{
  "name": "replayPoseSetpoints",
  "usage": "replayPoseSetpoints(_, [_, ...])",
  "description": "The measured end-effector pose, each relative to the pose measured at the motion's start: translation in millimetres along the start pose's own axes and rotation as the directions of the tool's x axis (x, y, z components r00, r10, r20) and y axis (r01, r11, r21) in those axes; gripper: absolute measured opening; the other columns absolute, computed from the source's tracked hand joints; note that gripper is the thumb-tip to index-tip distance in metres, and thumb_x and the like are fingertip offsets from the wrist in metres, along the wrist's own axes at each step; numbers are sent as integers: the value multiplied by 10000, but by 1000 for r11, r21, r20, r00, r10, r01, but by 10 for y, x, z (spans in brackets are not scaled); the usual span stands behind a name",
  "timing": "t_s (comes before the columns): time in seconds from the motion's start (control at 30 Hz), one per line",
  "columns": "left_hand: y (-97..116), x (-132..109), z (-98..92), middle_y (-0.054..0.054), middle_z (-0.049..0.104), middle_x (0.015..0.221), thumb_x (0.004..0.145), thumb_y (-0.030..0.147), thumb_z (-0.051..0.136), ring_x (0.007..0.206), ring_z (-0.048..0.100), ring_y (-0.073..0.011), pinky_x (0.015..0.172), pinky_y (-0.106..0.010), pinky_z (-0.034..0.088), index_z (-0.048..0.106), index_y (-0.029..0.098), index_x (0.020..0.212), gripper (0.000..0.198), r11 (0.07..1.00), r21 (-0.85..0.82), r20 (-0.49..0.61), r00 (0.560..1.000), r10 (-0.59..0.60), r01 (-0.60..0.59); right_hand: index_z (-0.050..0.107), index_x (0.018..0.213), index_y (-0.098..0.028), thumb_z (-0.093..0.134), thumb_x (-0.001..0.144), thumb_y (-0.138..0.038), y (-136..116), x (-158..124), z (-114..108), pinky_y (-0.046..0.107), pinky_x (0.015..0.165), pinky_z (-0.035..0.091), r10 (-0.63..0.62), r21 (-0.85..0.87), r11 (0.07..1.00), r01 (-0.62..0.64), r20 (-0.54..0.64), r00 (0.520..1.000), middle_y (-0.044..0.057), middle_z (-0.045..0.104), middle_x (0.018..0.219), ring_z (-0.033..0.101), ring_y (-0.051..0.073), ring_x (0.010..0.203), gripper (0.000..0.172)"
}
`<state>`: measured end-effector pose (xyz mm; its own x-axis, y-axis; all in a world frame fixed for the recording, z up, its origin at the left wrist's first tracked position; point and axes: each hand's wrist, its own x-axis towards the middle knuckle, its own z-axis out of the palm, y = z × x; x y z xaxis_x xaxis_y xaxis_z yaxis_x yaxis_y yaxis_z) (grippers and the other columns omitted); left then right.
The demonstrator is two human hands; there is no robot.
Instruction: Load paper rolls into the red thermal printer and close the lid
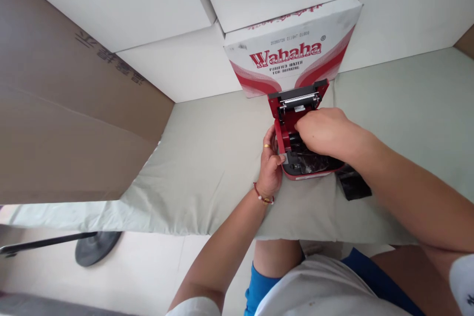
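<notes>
While open, red case [282, 137] with glossy black film [313, 161] inside.

So the left arm [229, 252] comes up from the bottom, angled away to the right, and ends in a left hand [271, 168] that's clasping pretty snugly: fingers [269, 137] wrapped round the far side, thumb [278, 160] bent across toward them. There's a ring [266, 146] on one finger and a bracelet [263, 196] at the wrist.

Right arm [411, 187] swings in from the right edge, slanting up and left. The right hand [329, 131] is back-side up, wrist a bit bent, fingers curled down and mostly hidden, so I honestly can't tell their grip. Hands are near each other, not touching.
</notes>
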<state>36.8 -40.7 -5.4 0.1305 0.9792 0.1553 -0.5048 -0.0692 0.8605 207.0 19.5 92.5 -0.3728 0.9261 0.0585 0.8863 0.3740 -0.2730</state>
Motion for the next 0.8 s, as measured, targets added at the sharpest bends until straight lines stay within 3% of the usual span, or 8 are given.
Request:
replayPoseSetpoints(0.1, [10, -3, 1, -61, 577, 1689, 791, 532, 854, 1644, 446, -384, 1381, -558, 322, 592, 349, 1547, 821, 1000, 4, 2, 1000, -18, 18, 850, 1019, -258, 675, 977, -409, -62, -71, -48, 451, 805, 586, 82, -138, 988, -74, 58, 995, 146, 827, 846, 795, 335, 865, 235])
replayPoseSetpoints(0.23, [8, 7, -5, -69, 589, 1681, 780, 555, 863, 1633, 461, -393, 1374, -566, 334, 603, 341, 1543, 834, 1000, 7, 8, 1000, -10, 10, 818, 1189, -224, 629, 986, -295, -201, -177, -190, 455, 767, 577, 165, -169, 975, -147, 96, 982, 179, 854, 997, 806, 369, 919, 286])
replayPoseSetpoints(0.4, [-8, 23, -13, -70, 591, 1674, 774, 539, 870, 1623, 473, -387, 1371, -568, 342, 610, 336, 1525, 821, 1000, 3, -6, 1000, -16, 16, 813, 1204, -235, 656, 973, -220, -263, -210, -247, 462, 787, 590, 230, -168, 964, -206, 138, 963, 173, 857, 1096, 812, 392, 1001, 280])
replayPoseSetpoints(0.5, [-13, 25, -18, -69, 602, 1660, 772, 516, 867, 1617, 481, -380, 1376, -560, 334, 614, 327, 1518, 810, 1000, -10, -7, 1000, -20, 20, 808, 1238, -208, 587, 992, -176, -262, -182, -219, 456, 755, 589, 242, -185, 958, -218, 120, 963, 191, 847, 1165, 810, 400, 1022, 332])
replayPoseSetpoints(0.63, [-14, 26, -19, -65, 578, 1685, 768, 527, 870, 1633, 458, -377, 1377, -547, 333, 621, 329, 1508, 805, 1000, -2, -16, 1000, -16, 16, 768, 1372, -220, 549, 995, -186, -223, -169, -164, 407, 680, 567, 187, -196, 964, -182, 8, 982, 189, 823, 1242, 803, 342, 947, 436])
replayPoseSetpoints(0.8, [-13, 31, -19, -70, 573, 1685, 770, 528, 877, 1628, 461, -377, 1377, -546, 333, 617, 324, 1501, 803, 1000, -8, -10, 1000, -17, 17, 789, 1342, -246, 553, 1027, -259, -107, -180, -117, 420, 783, 611, 162, -57, 985, -163, -28, 986, 174, 792, 1315, 786, 324, 1008, 394])
